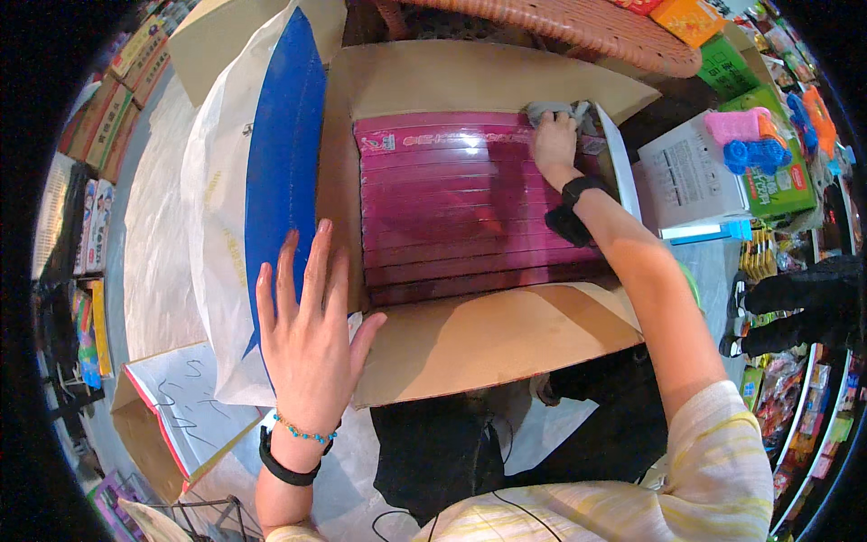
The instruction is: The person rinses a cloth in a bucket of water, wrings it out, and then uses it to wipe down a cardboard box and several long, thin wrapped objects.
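An open cardboard box (498,332) stands before me with its flaps folded out. Inside it lie several flat magenta packages (433,203) in a tight row, glossy and bearing writing. My right hand (557,139) reaches to the box's far right corner, its fingers closed on a crumpled grey cloth (586,115). The cloth rests at the end of the packages. My left hand (308,339) is spread, palm down, over a large blue-and-white woven sack (288,135) along the box's left side. Whether the left palm presses on the sack or the box edge, I cannot tell.
A brown woven chair (576,27) stands beyond the box. To the right, a white carton (691,169) sits beside pink and blue plastic toys (755,156). A person in dark trousers (799,301) stands by stocked shelves. A cardboard carton with a marked white sheet (193,400) lies lower left.
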### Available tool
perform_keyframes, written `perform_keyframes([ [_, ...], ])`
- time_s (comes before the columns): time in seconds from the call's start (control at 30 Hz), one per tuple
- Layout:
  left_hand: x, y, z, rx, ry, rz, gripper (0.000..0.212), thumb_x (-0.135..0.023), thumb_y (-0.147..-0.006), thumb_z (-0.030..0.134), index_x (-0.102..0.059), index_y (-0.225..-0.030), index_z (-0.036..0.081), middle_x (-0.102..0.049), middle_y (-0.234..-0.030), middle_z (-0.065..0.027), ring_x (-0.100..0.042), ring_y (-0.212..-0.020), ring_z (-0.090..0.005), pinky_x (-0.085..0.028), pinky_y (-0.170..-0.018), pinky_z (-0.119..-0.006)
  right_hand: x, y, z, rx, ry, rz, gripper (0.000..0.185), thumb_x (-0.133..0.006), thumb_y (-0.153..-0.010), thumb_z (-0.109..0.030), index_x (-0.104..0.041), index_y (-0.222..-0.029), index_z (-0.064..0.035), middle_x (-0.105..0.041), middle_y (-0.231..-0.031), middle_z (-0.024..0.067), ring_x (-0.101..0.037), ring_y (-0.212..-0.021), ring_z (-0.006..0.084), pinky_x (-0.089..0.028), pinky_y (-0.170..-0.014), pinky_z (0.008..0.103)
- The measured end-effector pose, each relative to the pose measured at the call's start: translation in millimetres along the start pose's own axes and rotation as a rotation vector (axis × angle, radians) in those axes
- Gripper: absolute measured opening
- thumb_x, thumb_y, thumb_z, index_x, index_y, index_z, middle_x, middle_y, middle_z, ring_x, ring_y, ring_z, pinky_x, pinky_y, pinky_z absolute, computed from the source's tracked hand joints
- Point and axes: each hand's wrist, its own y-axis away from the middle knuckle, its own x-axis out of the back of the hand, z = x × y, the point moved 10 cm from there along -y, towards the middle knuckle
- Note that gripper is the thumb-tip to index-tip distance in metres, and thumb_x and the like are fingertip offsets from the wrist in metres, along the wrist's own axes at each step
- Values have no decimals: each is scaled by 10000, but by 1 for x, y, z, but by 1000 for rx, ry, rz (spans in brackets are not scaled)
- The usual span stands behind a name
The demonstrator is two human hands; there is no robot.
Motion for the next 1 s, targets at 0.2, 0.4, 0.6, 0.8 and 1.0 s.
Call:
perform_keyframes([
  [0.2,-4,-1,-10,43,22,23,530,-667,-639,236,-524,-1121,67,-328,-1358,-43,-323,-1221,-280,-191,-1029,-448,26,10,-79,175,-190,94,186,-569,-686,-113,-547,-846,-19,-488,-898,148,-469,-861,319,-423,-740,408],
  [0.4,-7,-3,-8,37,88,36,494,-682,-615,204,-558,-1082,102,-325,-1361,-23,-340,-1214,-248,-187,-1030,-446,37,12,-138,199,-261,101,188,-567,-687,-112,-546,-848,-18,-469,-913,135,-448,-885,306,-403,-737,400],
  [0.6,-7,1,-12,57,99,25,468,-678,-621,200,-568,-1067,109,-335,-1357,-29,-350,-1205,-248,-192,-1021,-451,41,24,-238,548,-425,-14,197,-458,-773,-101,-568,-926,-43,-500,-1026,94,-445,-971,269,-371,-795,380],
  [0.8,-10,1,-16,44,89,-13,445,-634,-685,221,-547,-1106,110,-349,-1354,-95,-358,-1199,-303,-187,-1016,-483,50,39,-258,636,-528,140,247,-541,-682,-82,-571,-924,-41,-509,-981,73,-442,-962,258,-364,-771,376],
  [1.0,-10,-1,-11,76,129,26,454,-665,-625,194,-575,-1064,121,-334,-1366,-36,-367,-1193,-246,-187,-1022,-449,62,97,-259,922,-678,-170,294,-581,-668,-120,-571,-951,-42,-479,-1042,119,-451,-939,268,-384,-789,372],
])
